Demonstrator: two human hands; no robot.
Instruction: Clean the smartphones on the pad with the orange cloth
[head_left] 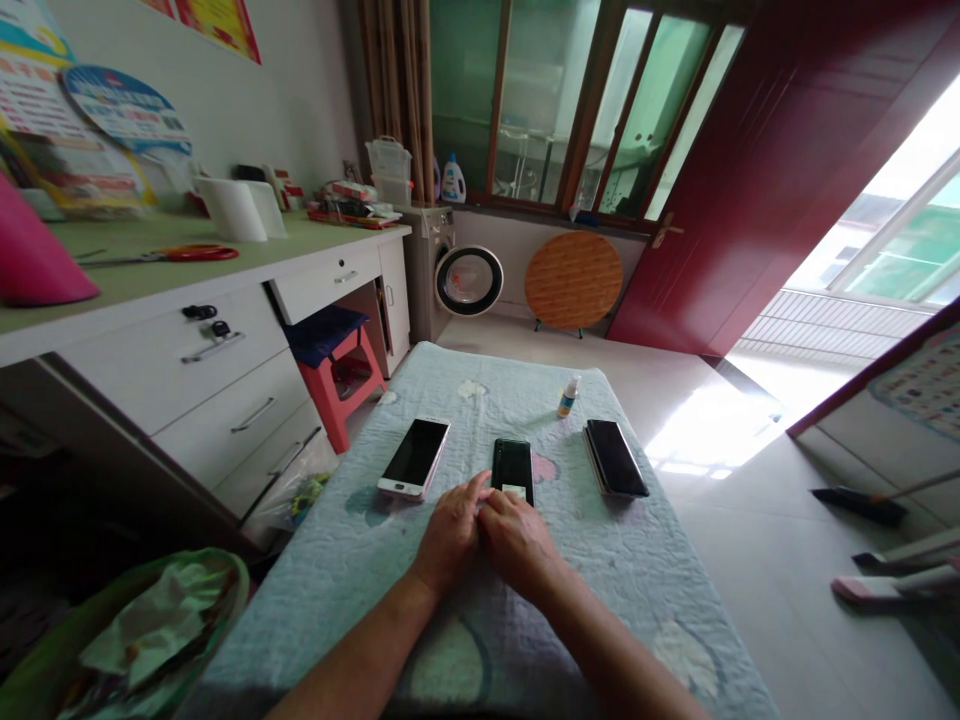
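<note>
Three phones lie in a row on a low table covered with a pale blue cloth [360,570]. The left phone [415,457] has a white frame and dark screen. The middle phone [513,467] is dark with a small white patch at its near end. The right phone [615,457] is black. My left hand [450,535] and my right hand [517,540] rest side by side on the cloth, fingers curled and touching each other just at the near end of the middle phone. Whether they pinch anything small is hidden.
A small bottle [568,396] stands on the cloth behind the phones. A white drawer desk [217,350] runs along the left with a red stool [337,370] under it. A green bag [127,630] sits at lower left. Washing machine [457,275], round board [573,280] and red door [750,180] stand behind.
</note>
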